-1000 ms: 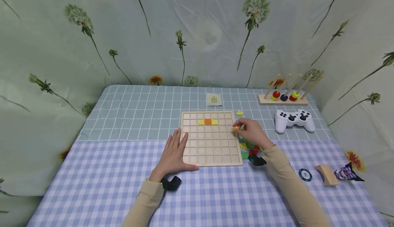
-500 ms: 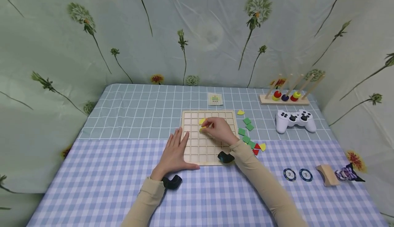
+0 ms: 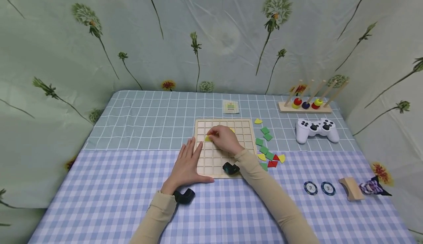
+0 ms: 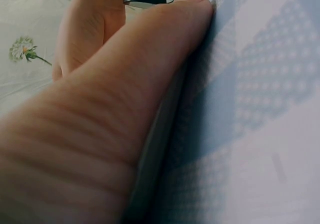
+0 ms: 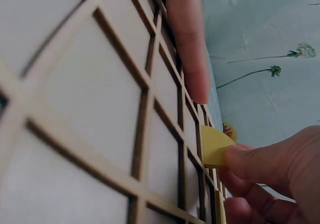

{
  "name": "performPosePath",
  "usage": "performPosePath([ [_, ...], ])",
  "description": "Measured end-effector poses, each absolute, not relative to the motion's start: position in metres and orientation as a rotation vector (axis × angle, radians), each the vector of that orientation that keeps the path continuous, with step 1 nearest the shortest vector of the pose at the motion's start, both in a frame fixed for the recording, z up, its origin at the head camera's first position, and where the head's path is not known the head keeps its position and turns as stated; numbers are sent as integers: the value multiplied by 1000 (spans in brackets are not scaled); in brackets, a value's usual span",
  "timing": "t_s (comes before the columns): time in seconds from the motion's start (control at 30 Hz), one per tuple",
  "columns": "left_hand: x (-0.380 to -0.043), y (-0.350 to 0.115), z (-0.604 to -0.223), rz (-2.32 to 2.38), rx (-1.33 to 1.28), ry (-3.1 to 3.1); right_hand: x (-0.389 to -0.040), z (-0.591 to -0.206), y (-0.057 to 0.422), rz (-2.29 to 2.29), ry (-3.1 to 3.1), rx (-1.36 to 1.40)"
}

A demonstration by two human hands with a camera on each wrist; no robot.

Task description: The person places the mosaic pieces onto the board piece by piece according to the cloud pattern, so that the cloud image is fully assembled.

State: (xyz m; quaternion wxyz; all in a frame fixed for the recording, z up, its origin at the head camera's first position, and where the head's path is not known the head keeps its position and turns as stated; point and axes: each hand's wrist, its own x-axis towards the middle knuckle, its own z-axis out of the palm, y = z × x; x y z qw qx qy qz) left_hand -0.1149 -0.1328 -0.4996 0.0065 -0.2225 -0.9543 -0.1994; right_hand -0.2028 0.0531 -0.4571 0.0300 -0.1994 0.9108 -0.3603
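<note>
My right hand (image 3: 224, 138) pinches a yellow quarter-circle tile (image 5: 216, 146) between thumb and fingers, its edge right at the ridges of the wooden grid board (image 3: 224, 170). In the head view that tile shows over the board's upper left cells. The left hand (image 3: 188, 163) rests along the board's left edge, fingers straight, thumb stretched along the near edge. Another yellow tile (image 3: 232, 129) lies in an upper cell, partly covered by my right hand. The orange square is hidden behind that hand.
Right of the board lie several green squares (image 3: 265, 130), red triangles (image 3: 272, 164) and yellow tiles (image 3: 258, 121). Behind it is a pattern card (image 3: 231, 107). Farther right are a game controller (image 3: 317, 130), a peg stand (image 3: 304, 108), poker chips (image 3: 310, 187) and an arch block (image 3: 351, 189).
My right hand has carried the yellow tile from beside the board's right edge leftward over the grid, to the upper left cells. The left hand has stayed in place.
</note>
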Motion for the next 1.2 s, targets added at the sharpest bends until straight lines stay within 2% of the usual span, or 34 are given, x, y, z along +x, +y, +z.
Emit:
performPosePath([
  [0.63, -116, -133, -501, -629, -694, -2979, -208, -456, 63, -1011, 2859, -624],
  [0.8, -115, -133, -502, -642, -689, -2984, -206, -449, 93, -1086, 2901, -566],
  [1.2, -116, -133, -501, -674, -716, -2968, -204, -449, 188, -1009, 3054, -168],
])
